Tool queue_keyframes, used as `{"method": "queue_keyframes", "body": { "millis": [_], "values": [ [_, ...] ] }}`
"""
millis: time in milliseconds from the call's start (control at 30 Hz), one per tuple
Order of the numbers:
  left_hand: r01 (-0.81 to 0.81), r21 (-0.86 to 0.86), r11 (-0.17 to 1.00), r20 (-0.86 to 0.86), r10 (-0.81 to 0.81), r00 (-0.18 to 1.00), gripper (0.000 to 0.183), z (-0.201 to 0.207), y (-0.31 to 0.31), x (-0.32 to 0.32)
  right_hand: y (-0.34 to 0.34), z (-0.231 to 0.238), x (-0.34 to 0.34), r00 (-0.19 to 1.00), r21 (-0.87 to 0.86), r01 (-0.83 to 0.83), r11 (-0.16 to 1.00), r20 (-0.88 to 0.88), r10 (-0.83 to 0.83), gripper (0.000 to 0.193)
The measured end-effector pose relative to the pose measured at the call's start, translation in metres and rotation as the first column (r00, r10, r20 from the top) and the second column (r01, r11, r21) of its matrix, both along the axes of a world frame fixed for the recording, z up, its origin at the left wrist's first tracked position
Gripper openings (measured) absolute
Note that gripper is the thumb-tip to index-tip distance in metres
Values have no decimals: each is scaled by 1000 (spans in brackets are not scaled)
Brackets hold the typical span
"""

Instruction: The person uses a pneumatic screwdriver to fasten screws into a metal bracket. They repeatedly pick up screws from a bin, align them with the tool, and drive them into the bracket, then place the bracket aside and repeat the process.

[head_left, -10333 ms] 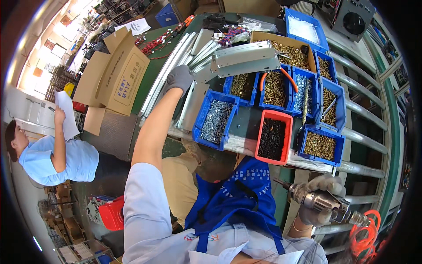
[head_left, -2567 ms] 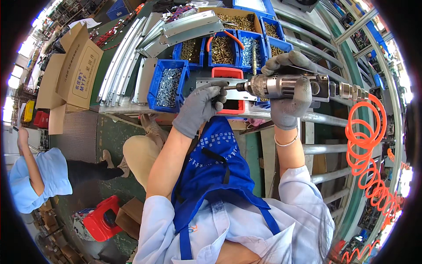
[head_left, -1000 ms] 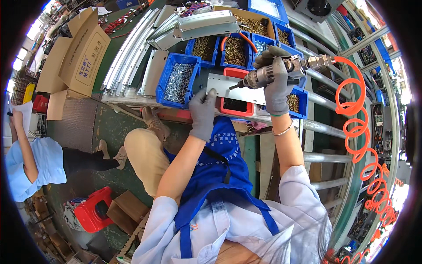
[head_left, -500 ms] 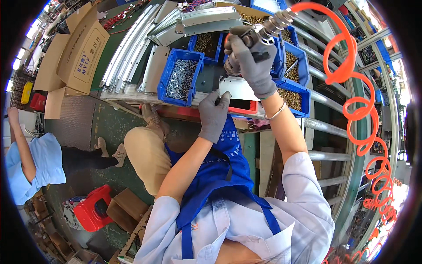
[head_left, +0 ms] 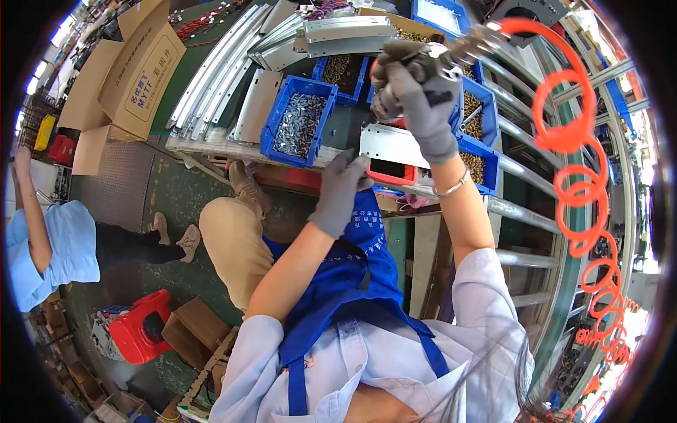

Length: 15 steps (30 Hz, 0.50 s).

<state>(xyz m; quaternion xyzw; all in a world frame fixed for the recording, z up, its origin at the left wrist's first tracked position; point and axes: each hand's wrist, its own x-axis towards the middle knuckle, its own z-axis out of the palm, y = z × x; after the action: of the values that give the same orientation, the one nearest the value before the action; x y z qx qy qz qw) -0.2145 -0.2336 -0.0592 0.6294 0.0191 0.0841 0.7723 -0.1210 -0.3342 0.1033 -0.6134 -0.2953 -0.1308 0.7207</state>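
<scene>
In my gloved right hand (head_left: pixel 423 113) is an air screwdriver (head_left: pixel 391 99), held above the workbench and partly blurred. Its coiled orange hose (head_left: pixel 575 134) runs off to the right. Below it, a white metal plate (head_left: pixel 395 146) with small holes rests at the bench edge, partly over a red bin (head_left: pixel 392 172). Just left of the plate is my gloved left hand (head_left: pixel 338 194), its fingers curled together near the plate's corner. Whatever they may hold is hidden. A blue bin of silver screws (head_left: pixel 296 127) stands to the left of the plate.
More blue bins with brass-coloured fasteners (head_left: pixel 471 169) stand at the right, beside a roller conveyor (head_left: pixel 522 215). Long metal strips (head_left: pixel 218 70) and a bare plate (head_left: pixel 255 106) lie left. An open carton (head_left: pixel 141 84) is farther left; another person (head_left: pixel 60 240) is beyond.
The air screwdriver has lifted off the plate, up and to the right. My left hand has come off the plate's corner and sits just beside it. The whole view has shifted slightly.
</scene>
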Motion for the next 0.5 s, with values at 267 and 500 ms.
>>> {"method": "queue_keyframes", "body": {
  "millis": [267, 500],
  "values": [
    [107, -790, 604, -167, -379, 910, 27, 25, 48, -25, -25, -6, -60, 963, 415, -173, 893, -118, 241, 32],
    [140, -733, 666, -173, -381, 908, 24, 29, 50, -26, -21, -11, -84, 980, 351, -14, 936, -182, 83, 47]
  ]
}}
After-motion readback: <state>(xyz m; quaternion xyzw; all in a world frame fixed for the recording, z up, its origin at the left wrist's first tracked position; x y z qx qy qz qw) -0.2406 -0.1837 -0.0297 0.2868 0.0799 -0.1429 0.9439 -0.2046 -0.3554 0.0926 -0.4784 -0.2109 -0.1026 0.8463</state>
